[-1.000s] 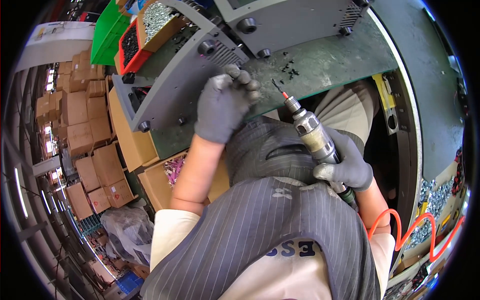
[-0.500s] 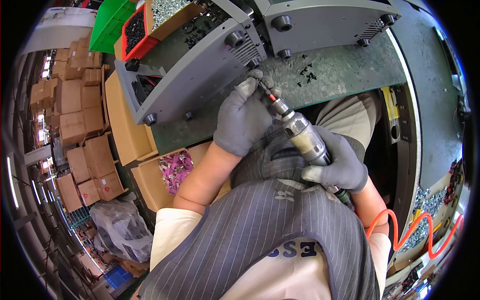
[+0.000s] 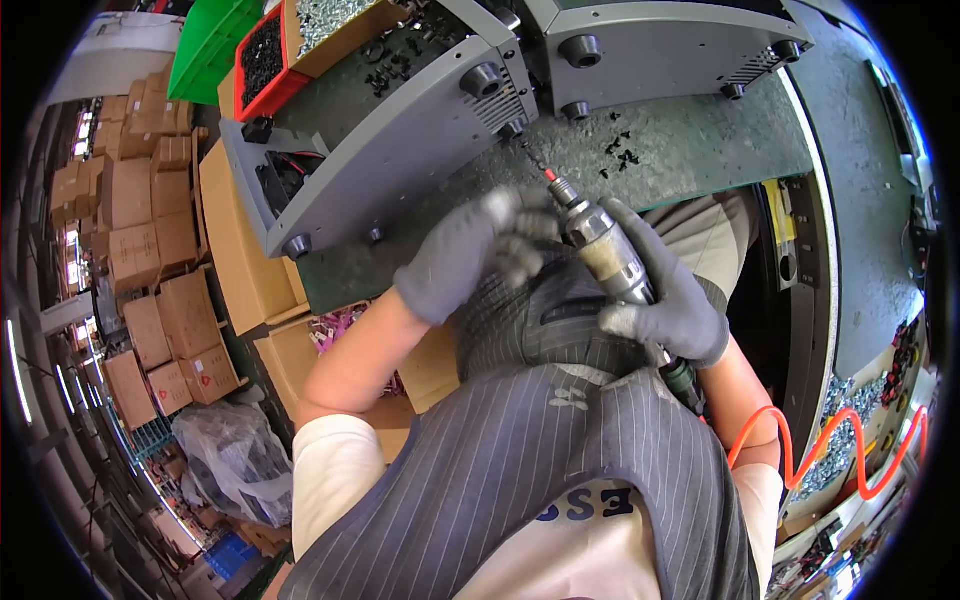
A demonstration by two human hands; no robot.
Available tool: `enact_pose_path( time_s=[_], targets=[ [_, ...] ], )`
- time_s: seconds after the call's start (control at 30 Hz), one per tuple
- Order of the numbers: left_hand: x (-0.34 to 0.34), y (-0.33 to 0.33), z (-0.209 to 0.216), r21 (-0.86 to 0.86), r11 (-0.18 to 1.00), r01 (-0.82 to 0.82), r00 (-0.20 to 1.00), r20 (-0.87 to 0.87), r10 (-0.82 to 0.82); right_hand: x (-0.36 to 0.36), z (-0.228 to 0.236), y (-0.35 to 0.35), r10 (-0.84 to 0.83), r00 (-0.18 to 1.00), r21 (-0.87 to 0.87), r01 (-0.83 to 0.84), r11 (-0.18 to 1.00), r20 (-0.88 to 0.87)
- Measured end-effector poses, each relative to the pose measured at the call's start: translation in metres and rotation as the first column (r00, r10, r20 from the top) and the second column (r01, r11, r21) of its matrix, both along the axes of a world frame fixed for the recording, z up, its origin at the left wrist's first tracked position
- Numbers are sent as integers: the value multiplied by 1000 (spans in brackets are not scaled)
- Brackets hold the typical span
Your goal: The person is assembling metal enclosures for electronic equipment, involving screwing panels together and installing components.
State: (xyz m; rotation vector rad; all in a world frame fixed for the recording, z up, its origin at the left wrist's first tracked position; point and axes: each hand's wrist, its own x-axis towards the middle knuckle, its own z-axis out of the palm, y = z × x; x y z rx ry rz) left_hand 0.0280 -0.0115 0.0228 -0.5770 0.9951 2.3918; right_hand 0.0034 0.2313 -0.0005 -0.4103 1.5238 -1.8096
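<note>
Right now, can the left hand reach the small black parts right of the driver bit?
Probably yes: the black parts lie uncovered, though the driver in the right hand stands between.

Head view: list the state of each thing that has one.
Left hand: fingers bent, blurred; grip unclear
Right hand: closed around driver
Driver: held, pointing toward left housing
Left housing: feet attached
Right housing: feet attached
Red bin: open, holding black parts
Hose: coiled

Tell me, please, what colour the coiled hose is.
The coiled hose is orange-red, clearest in the head view.
</note>
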Motion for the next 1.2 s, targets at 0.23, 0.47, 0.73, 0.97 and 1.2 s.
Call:
enact_pose_path(
  time_s=[0.23,0.47,0.73,0.97,1.2],
  targets=[
    [-34,-30,103,-615,-188,-765,440,-287,-851,-15,-6,-3,-33,989,150,54,987,-142],
    [-92,-63,101,-963,14,270,628,165,-760,-17,-3,-13,-48,998,101,53,993,-45],
    [-95,-63,102,-941,23,337,596,194,-779,-17,-11,-15,-61,987,140,82,987,-151],
    [-98,-68,101,-920,52,388,570,195,-798,-20,-5,-22,-71,987,195,98,976,-141],
    [-97,-67,100,-919,98,381,603,166,-781,-21,-8,-18,-59,958,241,130,962,-281]
  ],
)
